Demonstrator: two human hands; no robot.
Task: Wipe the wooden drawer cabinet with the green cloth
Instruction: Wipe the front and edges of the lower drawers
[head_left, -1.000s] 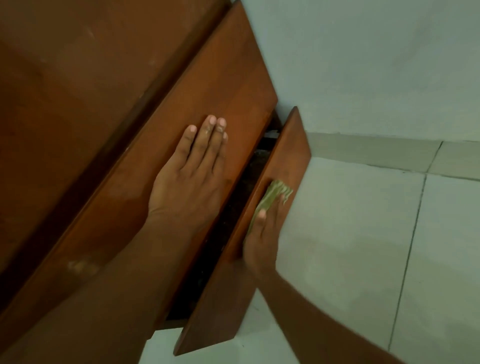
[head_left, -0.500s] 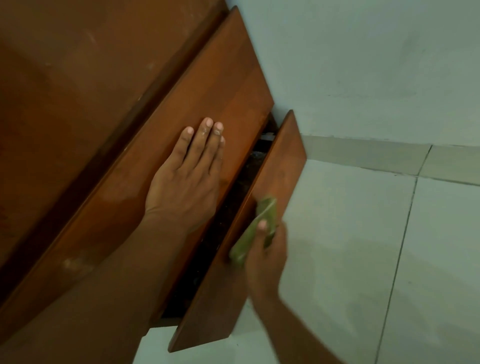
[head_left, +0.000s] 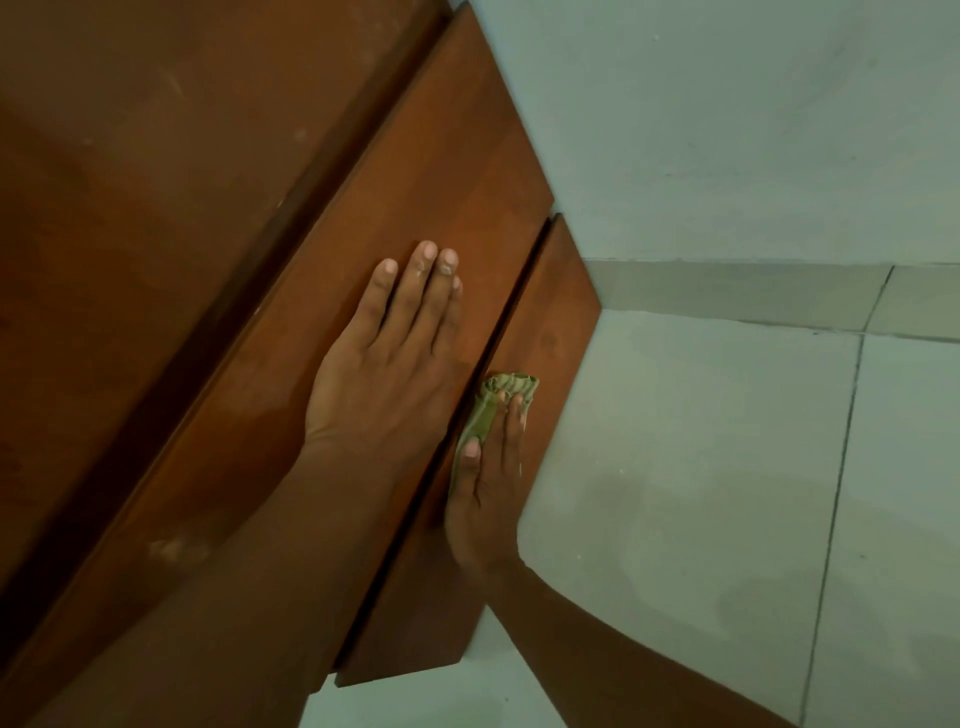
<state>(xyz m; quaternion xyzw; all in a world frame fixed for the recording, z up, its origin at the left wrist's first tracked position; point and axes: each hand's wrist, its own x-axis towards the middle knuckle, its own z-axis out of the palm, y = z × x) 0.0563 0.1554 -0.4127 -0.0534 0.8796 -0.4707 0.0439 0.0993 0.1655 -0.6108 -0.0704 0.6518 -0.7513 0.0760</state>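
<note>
Well, left hand (head_left: 387, 358): flat, fingers straight, resting on the upper drawer front (head_left: 457, 171)
right hand (head_left: 488, 483): fingers straight, thumb alongside, pressing the green cloth (head_left: 506, 384) against the lower drawer front (head_left: 556, 312)
green cloth: bunched under the right fingertips (head_left: 515, 404), just right of the left hand
cabinet (head_left: 156, 208): wooden, beside the tiled floor (head_left: 701, 467)

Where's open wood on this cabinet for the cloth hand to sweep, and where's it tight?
Free: lower drawer front beyond the green cloth, up to its corner by the wall; upper drawer front past the left hand. Tight: the seam between the drawers, beside the right hand.
</note>
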